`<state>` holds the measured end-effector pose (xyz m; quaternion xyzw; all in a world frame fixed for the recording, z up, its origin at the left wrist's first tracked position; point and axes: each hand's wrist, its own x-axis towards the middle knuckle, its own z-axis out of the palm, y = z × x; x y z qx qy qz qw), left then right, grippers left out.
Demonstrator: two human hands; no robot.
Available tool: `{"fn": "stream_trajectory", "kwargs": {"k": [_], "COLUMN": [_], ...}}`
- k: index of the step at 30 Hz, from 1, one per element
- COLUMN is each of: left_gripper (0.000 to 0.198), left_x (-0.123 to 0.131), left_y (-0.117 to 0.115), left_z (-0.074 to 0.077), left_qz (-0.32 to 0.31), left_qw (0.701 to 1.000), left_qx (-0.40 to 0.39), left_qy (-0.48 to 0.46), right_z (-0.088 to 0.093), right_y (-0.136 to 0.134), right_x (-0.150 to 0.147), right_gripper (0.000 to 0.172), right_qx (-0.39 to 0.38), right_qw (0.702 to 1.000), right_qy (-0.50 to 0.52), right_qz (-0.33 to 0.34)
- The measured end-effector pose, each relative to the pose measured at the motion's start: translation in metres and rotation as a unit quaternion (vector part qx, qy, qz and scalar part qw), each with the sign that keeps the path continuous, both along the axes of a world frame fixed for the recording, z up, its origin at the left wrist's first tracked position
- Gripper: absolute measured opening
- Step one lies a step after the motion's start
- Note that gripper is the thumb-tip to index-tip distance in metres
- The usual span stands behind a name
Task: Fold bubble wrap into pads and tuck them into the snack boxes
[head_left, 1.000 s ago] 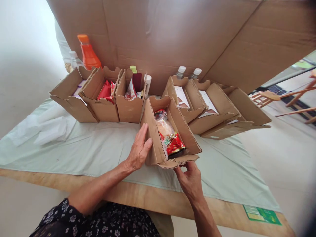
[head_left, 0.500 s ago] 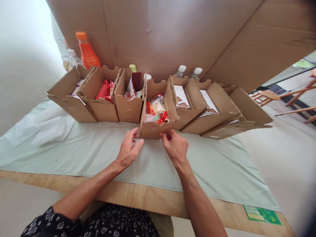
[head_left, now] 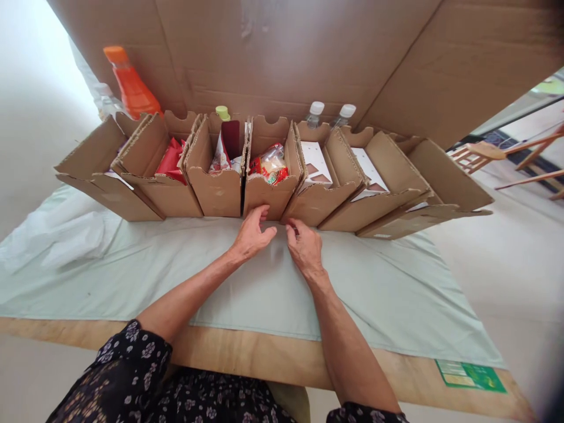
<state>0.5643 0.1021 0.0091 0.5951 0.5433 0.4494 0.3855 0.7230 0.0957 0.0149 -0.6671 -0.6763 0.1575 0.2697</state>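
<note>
A cardboard box [head_left: 268, 200] holding a red and clear snack packet [head_left: 269, 166] stands fourth from the left in a row of open boxes. My left hand [head_left: 252, 235] rests its spread fingertips against the bottom of this box's front wall, thumb apart. Just to the right, my right hand [head_left: 304, 248] lies on the pale green cloth [head_left: 176, 264] with its fingers curled, their tips at the box's lower right corner. Neither hand wraps round anything.
Boxes to the left hold red packets [head_left: 170, 161] and a dark carton [head_left: 232, 138]; boxes to the right hold white cards [head_left: 316, 164]. Behind stand an orange bottle [head_left: 131, 85], capped clear bottles [head_left: 315, 113] and a tall cardboard sheet [head_left: 286, 53]. A wooden table edge [head_left: 264, 358] runs in front.
The snack box went from in front of the row back into line with the others. Both hands moved forward with it and now sit low at its front.
</note>
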Motion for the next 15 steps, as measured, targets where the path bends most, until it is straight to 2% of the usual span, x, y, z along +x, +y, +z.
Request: {"fn": "stream_trajectory", "kwargs": {"k": [2,4,8,10,12,13,15], "left_gripper": [0.061,0.054,0.040,0.035,0.030,0.029,0.029], "left_x": [-0.002,-0.011,-0.047,-0.066,-0.086,-0.095,-0.114], "left_y": [-0.008,-0.025,-0.080,-0.111,-0.140,-0.153,-0.176], "left_z": [0.003,0.007,0.010,0.009,0.007,0.006,0.005], "left_qz": [-0.012,-0.035,-0.068,-0.051,-0.015,0.006,0.046], "left_qw": [1.000,0.999,0.996,0.996,0.997,0.996,0.993], "left_qx": [-0.008,-0.004,-0.020,-0.037,-0.058,-0.072,-0.101], "left_qy": [0.020,0.039,0.063,0.059,0.049,0.043,0.034], "right_z": [0.004,0.016,0.062,0.089,0.111,0.119,0.128], "right_y": [-0.007,-0.015,-0.022,-0.013,0.004,0.013,0.028], "right_x": [0.002,-0.004,-0.045,-0.075,-0.105,-0.118,-0.139], "right_gripper": [0.034,0.034,0.040,0.051,0.062,0.063,0.051], "right_qx": [0.029,0.075,0.133,0.123,0.089,0.069,0.038], "right_qw": [0.999,0.995,0.977,0.972,0.970,0.968,0.964], "right_qy": [0.023,0.054,0.047,-0.004,-0.075,-0.110,-0.166], "right_qz": [0.010,0.043,0.159,0.202,0.215,0.214,0.203]}}
